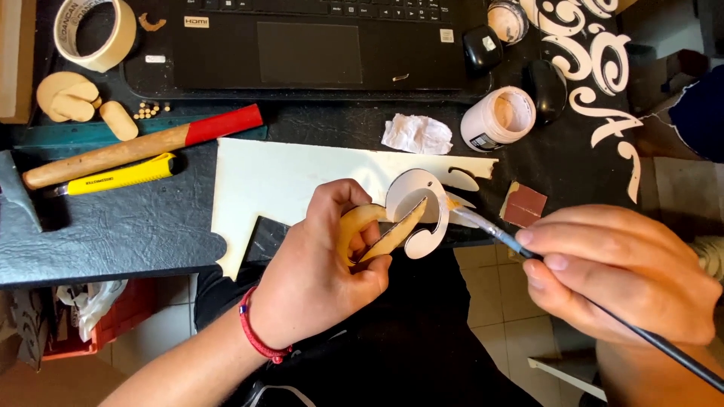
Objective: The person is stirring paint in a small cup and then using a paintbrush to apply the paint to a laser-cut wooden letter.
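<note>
My left hand (317, 279) grips a curled, scroll-shaped wooden cutout (411, 215), white on its face and yellowish on its edges, over the table's front edge. A red cord bracelet is on that wrist. My right hand (618, 271) holds a thin paintbrush (498, 234) with a dark handle. Its pale tip touches the cutout's right side.
A white cut board (286, 177) lies under the cutout. An open paint jar (498, 117), crumpled tissue (416, 134), sandpaper piece (524, 203), laptop (317, 45), hammer (136, 147), yellow utility knife (121, 177) and tape roll (94, 34) sit on the dark table.
</note>
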